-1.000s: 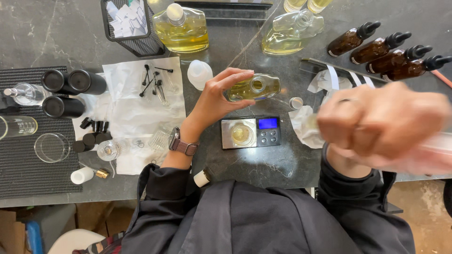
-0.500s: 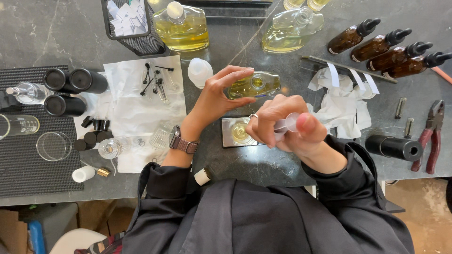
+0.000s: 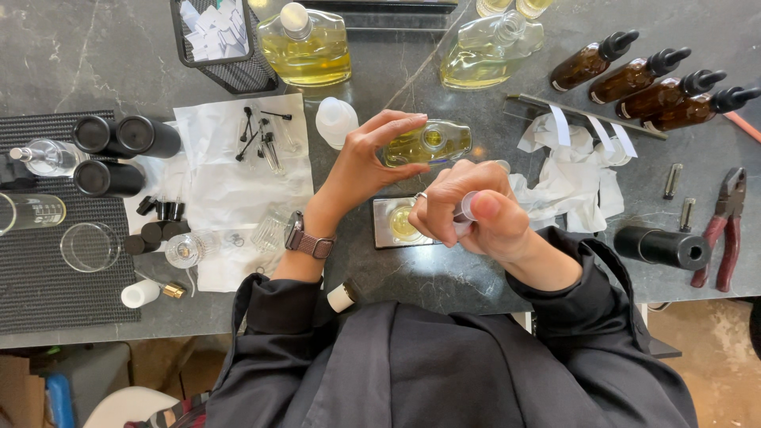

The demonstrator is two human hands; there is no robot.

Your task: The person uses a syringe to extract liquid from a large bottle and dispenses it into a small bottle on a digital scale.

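**Both hands busy above the small scale**

Much of the small scale (image 3: 396, 223) hides under your right hand (image 3: 476, 210), so only its left part shows, with a round dish of yellowish liquid on it. What your right hand pinches is hard to make out: a clear plastic tube (image 3: 468, 208), perhaps a pipette or syringe, gripped between thumb and curled fingers, its tip lost behind the knuckles. At the far edge, two more bottles are cut off by the frame.

Your left hand (image 3: 366, 162) pinches a clear flat glass bottle (image 3: 428, 143) between thumb and fingertips, holding it on its side above the scale, just beyond your right hand. It is partly filled with pale yellow liquid.

Further off stand a large capped bottle (image 3: 305, 43) of yellow liquid and a tilted clear bottle (image 3: 487, 51) with a little of the same. Four amber dropper bottles (image 3: 646, 75) lie in a row far right. On the left, a ribbed black mat (image 3: 47, 301) carries black cylinders (image 3: 119, 135), a glass dish (image 3: 89, 246) and a beaker (image 3: 32, 212).

The table (image 3: 79, 55) is dark grey marble-like stone. Red-handled pliers (image 3: 723, 226) lie at the right, crumpled white paper (image 3: 579, 170) beside your right hand.
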